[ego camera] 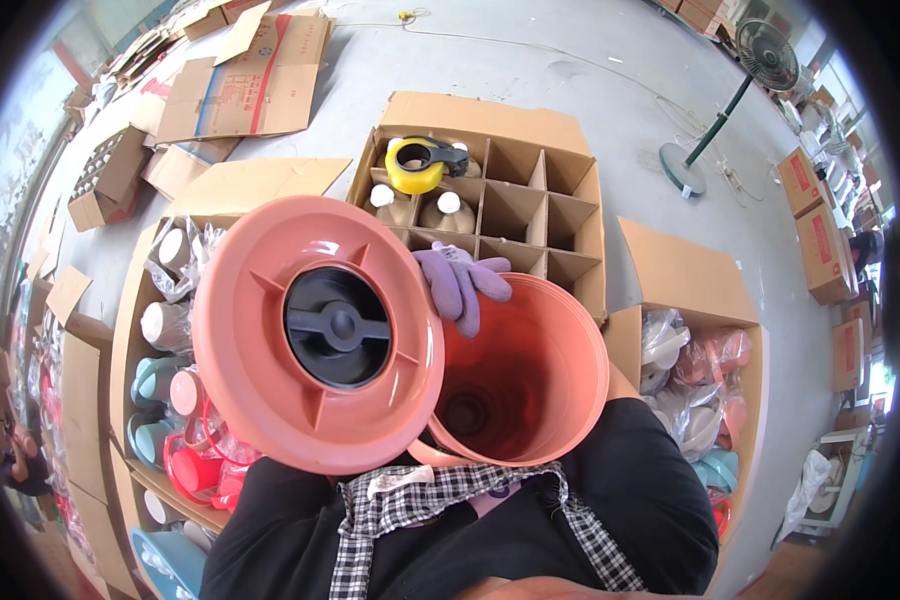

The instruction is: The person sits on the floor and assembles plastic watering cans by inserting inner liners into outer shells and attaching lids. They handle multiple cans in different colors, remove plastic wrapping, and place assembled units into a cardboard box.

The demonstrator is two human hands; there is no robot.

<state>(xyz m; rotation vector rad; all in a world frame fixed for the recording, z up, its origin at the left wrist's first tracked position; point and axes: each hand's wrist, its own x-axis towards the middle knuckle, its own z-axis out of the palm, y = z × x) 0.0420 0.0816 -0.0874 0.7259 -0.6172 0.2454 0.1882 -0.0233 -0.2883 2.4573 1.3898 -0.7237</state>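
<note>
A round coral plastic lid or base [247, 360] with ribs and a black central knob faces the camera at centre left. To its right, an open coral plastic vessel [570, 360] shows its deep, dark inside. A purple coated work glove [457, 281] lies by the vessel's far rim, beside the round part's edge. It is not plain whether the glove is worn. My left hand is out of view behind the round part. My right hand is hidden behind the vessel; only a bit of forearm shows at its right.
Ahead, a divided carton [598, 247] holds several white-capped bottles [448, 214] and a yellow tape dispenser [412, 180]. Cartons with bagged plastic ware stand at left [124, 330] and right [754, 420]. A pedestal fan [766, 56] stands far right; at far left a person [26, 469] is partly visible.
</note>
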